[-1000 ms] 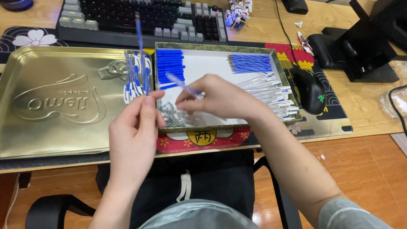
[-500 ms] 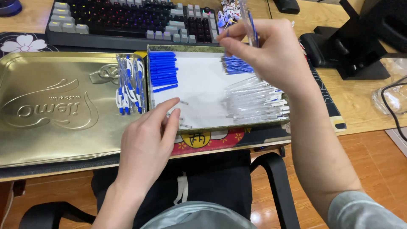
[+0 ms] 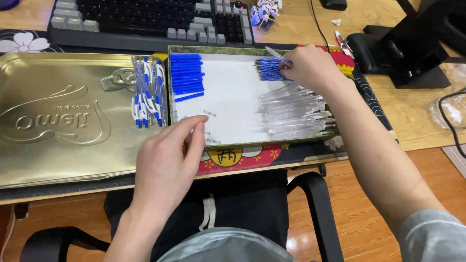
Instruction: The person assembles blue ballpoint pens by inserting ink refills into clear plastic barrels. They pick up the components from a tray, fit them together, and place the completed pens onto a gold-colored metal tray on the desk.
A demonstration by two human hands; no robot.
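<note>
A shallow tray (image 3: 218,50) lined with white paper holds pen parts: blue caps (image 3: 187,75) at its far left, blue refills (image 3: 270,69) at the far right, clear barrels (image 3: 296,112) at the near right. My right hand (image 3: 313,68) reaches over the refills and pinches a clear pen barrel (image 3: 275,53). My left hand (image 3: 170,157) rests at the tray's near left corner, fingertips touching small springs (image 3: 209,127) on the paper. Finished blue-and-white pens (image 3: 147,92) lie on the gold tin lid (image 3: 58,121) to the left.
A dark keyboard (image 3: 145,22) lies behind the tray and lid. A black monitor stand (image 3: 412,48) is at the right, with a black mouse (image 3: 365,51) beside it. A patterned desk mat (image 3: 242,157) lies under the tray. My lap and a chair arm (image 3: 318,213) show below.
My right hand has come down from above the tray's far edge to the blue refills, still pinching a pen part. My left hand stays at the tray's near left corner.
</note>
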